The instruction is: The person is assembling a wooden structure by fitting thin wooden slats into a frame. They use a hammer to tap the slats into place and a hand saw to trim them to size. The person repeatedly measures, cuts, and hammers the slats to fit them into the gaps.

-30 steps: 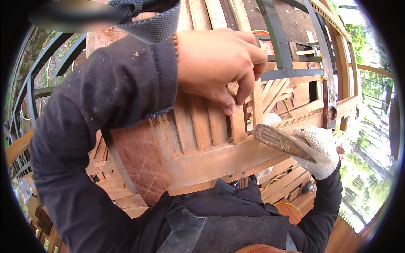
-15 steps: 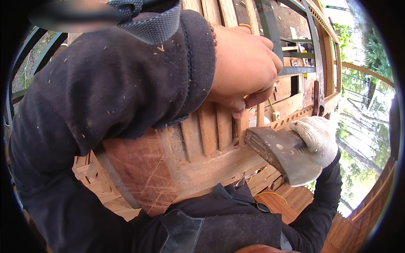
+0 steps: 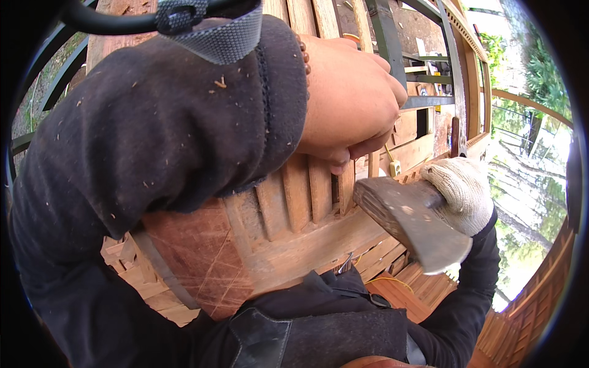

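Observation:
My bare left hand (image 3: 353, 101) is closed over a narrow wooden slat (image 3: 346, 187), whose lower end shows beneath the fingers; the grip itself is partly hidden by the back of the hand. More wooden slats (image 3: 296, 193) run parallel beside it on a wooden frame (image 3: 307, 242). To the right, my right hand (image 3: 461, 191), in a white knitted glove, is wrapped round the handle of an axe (image 3: 408, 218). The worn metal axe head lies just right of the slat's lower end, its blade edge pointing down and right. Most of the handle is hidden by the glove.
A scratched reddish-brown board (image 3: 199, 257) lies left of the slats. Dark metal bars (image 3: 389, 49) stand beyond my left hand, near a yellow cord (image 3: 391, 162). Cut wood pieces (image 3: 144, 276) lie below left. A grey strap (image 3: 211, 34) hangs at the top.
The whole view has shifted slightly. The axe head has tilted a little, its blade edge slightly lower. My left hand keeps its hold on the slat.

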`<move>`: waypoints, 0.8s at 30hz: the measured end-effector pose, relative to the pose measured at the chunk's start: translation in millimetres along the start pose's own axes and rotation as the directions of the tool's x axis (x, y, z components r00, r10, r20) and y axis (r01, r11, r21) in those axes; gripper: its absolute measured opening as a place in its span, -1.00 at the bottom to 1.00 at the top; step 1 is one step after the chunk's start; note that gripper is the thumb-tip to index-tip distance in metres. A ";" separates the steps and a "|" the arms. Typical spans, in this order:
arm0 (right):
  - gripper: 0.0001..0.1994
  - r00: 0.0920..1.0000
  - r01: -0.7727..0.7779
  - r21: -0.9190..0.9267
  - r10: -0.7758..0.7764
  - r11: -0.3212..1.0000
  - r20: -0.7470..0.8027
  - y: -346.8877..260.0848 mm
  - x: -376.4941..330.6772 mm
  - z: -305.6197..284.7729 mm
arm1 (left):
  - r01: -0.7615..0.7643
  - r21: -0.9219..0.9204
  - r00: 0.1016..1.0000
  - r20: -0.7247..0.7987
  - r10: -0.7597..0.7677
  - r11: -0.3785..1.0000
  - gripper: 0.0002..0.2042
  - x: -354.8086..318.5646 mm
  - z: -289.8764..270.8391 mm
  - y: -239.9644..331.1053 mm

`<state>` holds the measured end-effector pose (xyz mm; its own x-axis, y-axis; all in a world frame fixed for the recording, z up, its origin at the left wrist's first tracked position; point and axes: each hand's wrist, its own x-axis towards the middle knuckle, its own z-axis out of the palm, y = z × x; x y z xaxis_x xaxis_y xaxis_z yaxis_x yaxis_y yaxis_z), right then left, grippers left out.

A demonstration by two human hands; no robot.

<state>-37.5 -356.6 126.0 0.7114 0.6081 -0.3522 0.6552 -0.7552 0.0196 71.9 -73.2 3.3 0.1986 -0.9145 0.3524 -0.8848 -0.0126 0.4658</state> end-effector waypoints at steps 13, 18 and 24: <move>-0.41 0.997 0.051 -0.030 -0.049 0.998 0.053 8.7 -1.4 1.7 | -0.014 0.007 1.000 0.015 0.014 1.000 -0.79 2.2 4.3 -1.3; -0.43 0.998 0.049 -0.030 -0.047 0.998 0.049 7.2 4.3 0.9 | -0.003 0.062 0.998 0.056 0.000 0.998 -0.73 4.3 3.2 2.1; -0.44 1.000 0.006 0.011 -0.006 1.000 -0.009 7.2 2.7 -1.2 | 0.030 0.061 0.994 0.105 -0.037 0.998 -0.68 10.1 1.0 5.0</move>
<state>-30.6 -360.1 126.3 0.7099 0.6146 -0.3440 0.6566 -0.7542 0.0073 69.1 -82.9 8.4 0.1854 -0.9509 0.2477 -0.9024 -0.0650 0.4260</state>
